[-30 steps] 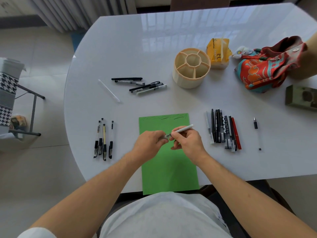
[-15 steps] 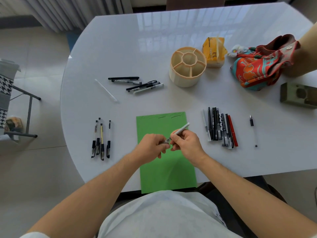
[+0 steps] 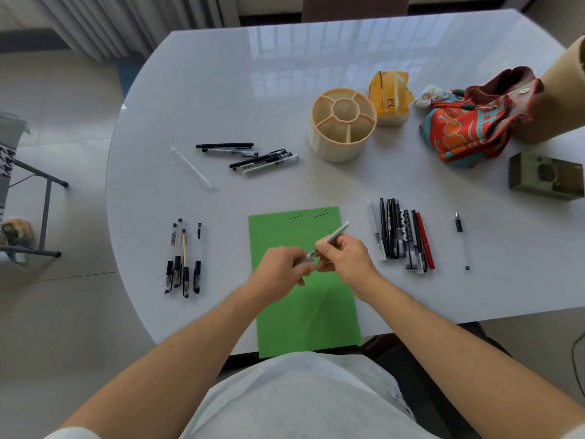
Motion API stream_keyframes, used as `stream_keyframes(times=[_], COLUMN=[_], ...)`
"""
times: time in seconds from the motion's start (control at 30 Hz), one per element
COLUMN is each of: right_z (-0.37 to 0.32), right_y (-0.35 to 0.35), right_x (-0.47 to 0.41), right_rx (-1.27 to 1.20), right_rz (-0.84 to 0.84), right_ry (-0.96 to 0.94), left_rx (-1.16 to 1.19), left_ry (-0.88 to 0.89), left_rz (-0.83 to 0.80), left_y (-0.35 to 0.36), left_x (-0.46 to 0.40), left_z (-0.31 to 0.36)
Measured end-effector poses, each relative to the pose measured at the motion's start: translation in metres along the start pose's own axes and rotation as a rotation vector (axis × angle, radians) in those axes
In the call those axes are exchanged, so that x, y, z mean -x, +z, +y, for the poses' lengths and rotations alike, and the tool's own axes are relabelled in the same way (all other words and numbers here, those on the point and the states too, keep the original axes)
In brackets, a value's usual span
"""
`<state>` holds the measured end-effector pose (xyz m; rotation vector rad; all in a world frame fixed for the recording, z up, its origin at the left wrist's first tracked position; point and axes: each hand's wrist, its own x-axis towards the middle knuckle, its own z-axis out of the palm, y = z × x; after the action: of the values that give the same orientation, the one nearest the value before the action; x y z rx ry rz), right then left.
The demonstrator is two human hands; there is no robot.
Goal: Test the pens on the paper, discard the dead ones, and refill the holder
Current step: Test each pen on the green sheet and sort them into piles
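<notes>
Just above the green paper [image 3: 304,305], the right hand [image 3: 346,259] pinches a white pen [image 3: 335,234] by its barrel while the left hand [image 3: 280,272] fingers grip its tip end. Right of the paper lies a row of pens [image 3: 400,237]; left, four gel pens [image 3: 183,261]. Beyond it, the empty cream pen holder [image 3: 342,125] stands on the desk [image 3: 221,74].

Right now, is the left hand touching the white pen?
Touching. The head view shows the left hand pinching the tip end of the white pen, while the right hand grips its barrel.
</notes>
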<state>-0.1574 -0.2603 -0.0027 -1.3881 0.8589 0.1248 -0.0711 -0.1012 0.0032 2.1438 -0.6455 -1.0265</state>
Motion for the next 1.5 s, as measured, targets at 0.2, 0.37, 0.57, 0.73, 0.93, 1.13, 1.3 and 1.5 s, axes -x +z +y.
stream_keyframes(times=[0.2,0.37,0.57,0.73,0.93,1.13,1.3,1.5], right_z=[-0.023,-0.024,-0.034,-0.070,-0.122,-0.116,-0.111,-0.107], right_y=[-0.046,-0.078,-0.069,-0.005,0.092,0.119,0.103,0.071], right_x=[-0.031,-0.051,-0.056,-0.081,-0.140,-0.162,-0.147,-0.077], right_rx=[0.088,0.873,1.154,1.136,1.251,1.599,1.554,0.621], right_rz=[0.155,0.255,0.328,0.230,0.077,0.068,0.016,0.067], right_ry=[0.028,0.006,-0.074,-0.356,-0.536,-0.520,-0.585,-0.440], left_rx=[-0.168,-0.346,-0.516,-0.617,-0.645,-0.613,-0.595,-0.267], left_ry=[0.057,0.128,0.160,0.164,0.178,0.203,0.193,0.104], left_rz=[0.098,0.191,0.213,0.101,0.054,0.058,0.041,0.188], left_y=[-0.013,-0.023,-0.029,-0.034,-0.041,-0.051,-0.053,-0.054], left_x=[-0.001,0.008,0.014,0.019,0.031,0.039,0.037,0.028], left_z=[-0.012,-0.042,-0.066,-0.079,-0.088,-0.095,-0.091,-0.080])
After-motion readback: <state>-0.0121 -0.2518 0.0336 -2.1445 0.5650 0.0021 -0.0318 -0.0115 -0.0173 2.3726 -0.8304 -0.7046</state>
